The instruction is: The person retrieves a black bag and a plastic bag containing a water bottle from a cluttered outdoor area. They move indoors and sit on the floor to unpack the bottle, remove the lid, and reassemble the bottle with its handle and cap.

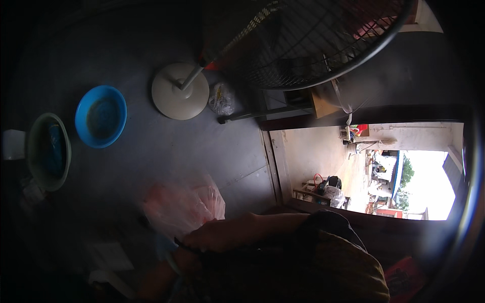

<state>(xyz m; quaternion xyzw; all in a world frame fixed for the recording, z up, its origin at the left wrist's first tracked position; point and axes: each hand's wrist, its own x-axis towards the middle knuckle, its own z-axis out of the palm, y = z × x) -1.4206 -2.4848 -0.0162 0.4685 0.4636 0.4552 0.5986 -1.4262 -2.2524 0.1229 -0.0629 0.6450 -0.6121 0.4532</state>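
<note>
My right hand (pixel 208 236) reaches in from the right, its fingers closed at the gathered edge of a translucent plastic bag (pixel 185 204). Reddish contents or colouring show through the bag, which is blurred. A short dark strip juts out beside these fingers; what it belongs to is unclear. My left hand (pixel 185 259) is in deep shadow just below, partly covered by the right one, and its fingers cannot be made out. A pale band (pixel 173 263) circles the left wrist.
A blue plastic basin (pixel 101 116) and a greenish basin (pixel 48 151) with something blue inside stand on the floor at left. A pedestal fan's round base (pixel 180 91) and wire cage (pixel 322 45) are above. Beside the base lies a clear plastic bag (pixel 222 99). An open doorway (pixel 278 166) is at right.
</note>
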